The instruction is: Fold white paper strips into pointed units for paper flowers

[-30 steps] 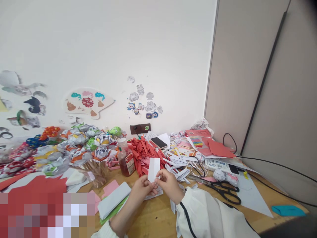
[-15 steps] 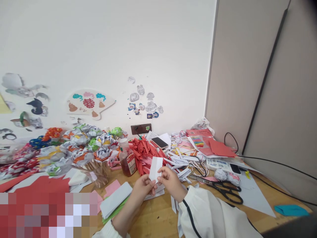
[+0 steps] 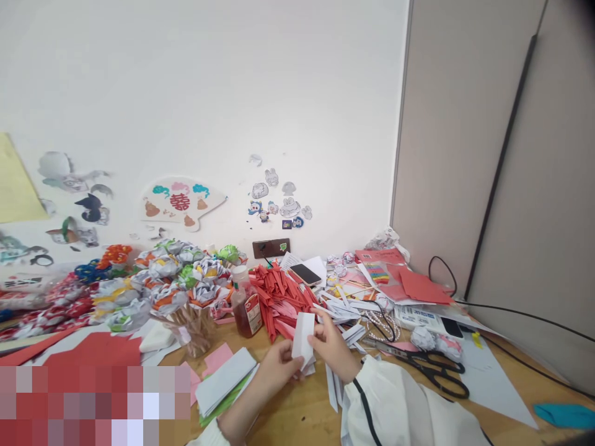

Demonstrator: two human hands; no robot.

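A small folded strip of white paper (image 3: 304,333) is held upright between both hands, a crease running along its length. My left hand (image 3: 282,365) pinches its lower left edge with thumb and fingers. On the right edge, my right hand (image 3: 329,342) grips the paper, fingers closed. Just behind the hands lies a heap of red folded paper strips (image 3: 279,294). White folded paper strips (image 3: 346,310) are scattered to the right of them. Left of my left forearm sits a stack of white paper (image 3: 227,379) on top of green sheets.
Black-handled scissors (image 3: 434,365) lie on the right. A bottle of red-brown liquid (image 3: 246,310) and a bundle of brown sticks (image 3: 194,331) stand on the left. A phone (image 3: 305,274) rests behind the red strips. Crumpled paper bundles (image 3: 167,272) fill the back left.
The view has shifted slightly, so things sit a little lower and farther right. The paper stays between both hands, and its fold has turned slightly.
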